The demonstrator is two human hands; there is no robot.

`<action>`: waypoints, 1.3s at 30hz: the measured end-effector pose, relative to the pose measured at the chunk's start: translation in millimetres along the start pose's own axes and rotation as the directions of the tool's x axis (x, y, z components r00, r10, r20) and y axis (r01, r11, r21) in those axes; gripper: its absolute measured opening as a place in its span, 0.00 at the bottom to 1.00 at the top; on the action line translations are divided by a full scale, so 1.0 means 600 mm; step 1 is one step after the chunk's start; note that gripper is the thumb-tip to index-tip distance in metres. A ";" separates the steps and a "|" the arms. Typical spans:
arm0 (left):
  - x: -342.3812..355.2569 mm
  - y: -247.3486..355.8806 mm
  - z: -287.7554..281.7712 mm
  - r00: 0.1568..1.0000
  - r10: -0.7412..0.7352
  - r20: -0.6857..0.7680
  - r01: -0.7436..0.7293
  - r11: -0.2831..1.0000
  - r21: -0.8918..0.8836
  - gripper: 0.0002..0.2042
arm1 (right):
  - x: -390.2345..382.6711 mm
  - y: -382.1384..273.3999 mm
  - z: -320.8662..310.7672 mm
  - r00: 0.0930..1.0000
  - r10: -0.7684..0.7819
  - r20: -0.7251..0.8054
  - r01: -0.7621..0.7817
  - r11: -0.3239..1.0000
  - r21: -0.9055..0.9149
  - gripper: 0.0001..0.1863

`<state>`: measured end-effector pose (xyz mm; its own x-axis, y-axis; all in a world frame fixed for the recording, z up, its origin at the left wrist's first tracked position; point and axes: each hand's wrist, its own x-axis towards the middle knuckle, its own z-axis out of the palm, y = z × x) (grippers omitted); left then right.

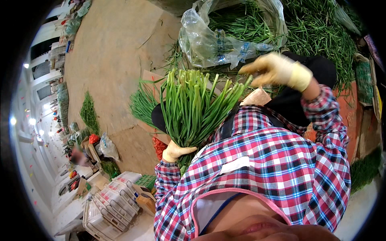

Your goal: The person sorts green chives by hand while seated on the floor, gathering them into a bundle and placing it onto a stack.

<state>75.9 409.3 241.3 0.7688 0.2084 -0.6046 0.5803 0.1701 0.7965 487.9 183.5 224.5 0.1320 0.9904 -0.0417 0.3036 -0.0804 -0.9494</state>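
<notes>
A large bundle of long green leafy stalks [193,104], with pale cut ends at the top, lies upright across my lap. My left hand [176,150], in a cream glove, grips it at the lower end. My right hand [275,70], in a similar glove and blurred by motion, is raised at the bundle's upper right with fingers apart and nothing visible in them. Just beyond it lies a clear plastic bag [201,44] holding more greens [237,20]. Another sheaf [142,104] lies behind the bundle at the left, and a beige block [256,96] sits below my right hand.
A heap of loose greens [317,44] fills the upper right. A bare tan floor [112,48] stretches left, with a small pile of greens [89,110]. A red mesh bag [159,146] is beside my left hand. Stacked white crates [108,201] stand lower left; a person [80,158] is farther off.
</notes>
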 end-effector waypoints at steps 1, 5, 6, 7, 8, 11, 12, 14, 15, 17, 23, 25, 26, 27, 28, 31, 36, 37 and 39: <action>0.007 0.006 -0.002 0.990 0.121 0.069 -0.129 0.985 0.111 0.36 | 0.008 0.011 0.036 0.999 -0.013 0.033 0.009 0.995 0.100 0.16; 0.010 0.036 0.017 0.996 0.051 0.068 -0.051 0.999 0.000 0.35 | 0.001 0.027 0.033 1.000 -0.011 -0.027 0.017 0.981 0.194 0.11; 0.006 0.030 0.018 0.997 0.048 0.064 -0.048 0.999 -0.002 0.35 | -0.001 0.013 0.020 1.000 -0.013 -0.028 0.017 0.991 0.129 0.11; 0.008 0.025 0.019 0.997 0.052 0.061 -0.050 0.998 -0.036 0.35 | -0.003 0.013 0.010 0.998 0.059 0.000 -0.057 0.969 0.240 0.10; 0.010 0.019 0.018 0.997 0.058 0.059 -0.054 0.996 -0.070 0.36 | -0.005 0.012 0.002 0.991 0.128 0.035 -0.132 0.930 0.344 0.10; 0.016 0.015 0.017 0.996 0.062 0.071 -0.056 0.995 -0.089 0.36 | -0.004 0.016 -0.003 0.995 0.090 0.036 -0.095 0.972 0.216 0.10; 0.014 0.014 0.019 0.996 0.067 0.059 -0.059 0.991 -0.121 0.36 | -0.002 0.020 -0.002 1.000 0.019 0.016 -0.021 0.989 0.149 0.10; 0.015 0.007 0.019 0.995 0.046 0.089 -0.028 0.980 -0.195 0.37 | -0.005 0.019 -0.032 0.969 -0.194 -0.155 0.174 0.975 -0.138 0.09; 0.017 0.007 0.018 0.990 0.029 0.136 0.007 0.965 -0.261 0.38 | -0.012 0.041 -0.057 0.957 -0.112 -0.268 0.090 0.992 -0.094 0.09; 0.017 -0.016 0.019 0.995 -0.017 0.102 0.044 0.962 -0.269 0.30 | -0.026 0.105 -0.153 0.800 -0.152 -0.580 0.114 0.988 -0.102 0.09; 0.078 -0.024 0.051 0.975 -0.106 0.193 0.209 0.726 -0.655 0.14 | -0.028 -0.005 -0.192 0.648 -0.495 -0.578 0.646 0.759 0.074 0.16; 0.079 -0.044 0.050 0.972 -0.076 0.223 0.210 0.710 -0.672 0.16 | 0.052 -0.066 -0.075 0.621 -0.522 -0.584 0.678 0.732 0.067 0.10; 0.086 -0.046 0.049 0.962 -0.048 0.268 0.218 0.724 -0.654 0.18 | 0.058 -0.091 -0.033 0.738 -0.481 -0.473 0.588 0.803 0.100 0.10; 0.091 -0.053 0.048 0.960 -0.047 0.276 0.222 0.728 -0.648 0.18 | 0.068 -0.096 0.001 0.780 -0.557 -0.284 0.601 0.794 0.095 0.09; 0.098 -0.066 0.048 0.954 -0.063 0.294 0.256 0.682 -0.685 0.23 | 0.078 -0.087 0.027 0.790 -0.608 -0.076 0.613 0.784 0.096 0.09; 0.105 -0.053 0.047 0.943 -0.114 0.314 0.311 0.639 -0.703 0.33 | 0.082 -0.012 0.064 0.875 -0.457 0.161 0.478 0.868 -0.132 0.09; 0.093 -0.031 0.060 0.943 -0.007 0.332 0.204 0.801 -0.562 0.44 | 0.093 0.017 0.052 0.922 -0.385 0.040 0.386 0.907 -0.166 0.12; 0.099 -0.037 0.052 0.922 0.015 0.386 0.203 0.832 -0.516 0.48 | 0.096 0.009 0.051 0.922 -0.385 0.038 0.386 0.907 -0.168 0.12; 0.092 -0.025 0.052 0.948 -0.006 0.317 0.123 0.928 -0.350 0.47 | 0.097 -0.006 0.048 0.907 -0.414 0.081 0.422 0.895 -0.146 0.13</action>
<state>118.1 388.0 196.3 0.8107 -0.1088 -0.5752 0.5393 0.5211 0.6615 467.2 244.7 216.3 -0.0827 0.9403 0.3302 0.4652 0.3295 -0.8216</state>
